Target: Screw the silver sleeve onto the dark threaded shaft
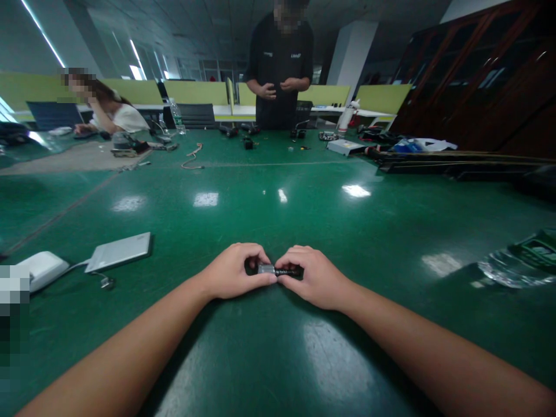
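Between both hands, low over the green table, lies a small part with a silvery cylinder at its left end and a dark threaded or coiled rod at its right. My left hand has its thumb and fingers curled round the silvery cylinder. On the other side my right hand pinches the dark rod between thumb and fingers. The two thumb tips nearly meet in front of the part. Its far right end is partly hidden by the fingers.
At the left are a white power bank with a cable and a white device. A water bottle lies at the right. Small tools and a grey box are at the back. One person stands opposite; another sits at back left.
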### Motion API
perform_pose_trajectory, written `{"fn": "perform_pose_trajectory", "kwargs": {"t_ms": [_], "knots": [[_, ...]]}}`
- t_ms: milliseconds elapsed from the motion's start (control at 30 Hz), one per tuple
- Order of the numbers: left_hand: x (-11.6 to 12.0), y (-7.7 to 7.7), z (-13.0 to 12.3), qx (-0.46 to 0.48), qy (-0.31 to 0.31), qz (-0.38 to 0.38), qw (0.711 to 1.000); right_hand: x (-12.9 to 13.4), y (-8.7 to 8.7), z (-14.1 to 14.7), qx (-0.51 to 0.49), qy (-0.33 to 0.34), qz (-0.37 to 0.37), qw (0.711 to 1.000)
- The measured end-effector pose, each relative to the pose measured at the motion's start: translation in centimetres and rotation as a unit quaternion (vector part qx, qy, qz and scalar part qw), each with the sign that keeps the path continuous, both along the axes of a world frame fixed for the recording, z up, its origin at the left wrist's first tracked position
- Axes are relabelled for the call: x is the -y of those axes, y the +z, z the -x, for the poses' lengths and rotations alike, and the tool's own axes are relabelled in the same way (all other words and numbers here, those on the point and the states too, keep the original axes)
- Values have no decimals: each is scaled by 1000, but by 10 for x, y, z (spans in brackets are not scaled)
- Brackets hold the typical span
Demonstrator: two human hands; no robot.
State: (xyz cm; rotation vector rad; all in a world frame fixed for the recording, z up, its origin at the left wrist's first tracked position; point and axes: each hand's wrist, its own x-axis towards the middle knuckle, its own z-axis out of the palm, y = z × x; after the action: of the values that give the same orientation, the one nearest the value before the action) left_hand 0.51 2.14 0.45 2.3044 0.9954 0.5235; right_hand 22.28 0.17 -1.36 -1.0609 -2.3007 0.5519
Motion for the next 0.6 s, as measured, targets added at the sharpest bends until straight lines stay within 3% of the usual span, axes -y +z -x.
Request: {"fn": "perform_pose_trajectory", "kwargs": {"t_ms": [600], "knots": [[1,0,1,27,21,25,999,2,2,6,-7,-24,25,999]]}}
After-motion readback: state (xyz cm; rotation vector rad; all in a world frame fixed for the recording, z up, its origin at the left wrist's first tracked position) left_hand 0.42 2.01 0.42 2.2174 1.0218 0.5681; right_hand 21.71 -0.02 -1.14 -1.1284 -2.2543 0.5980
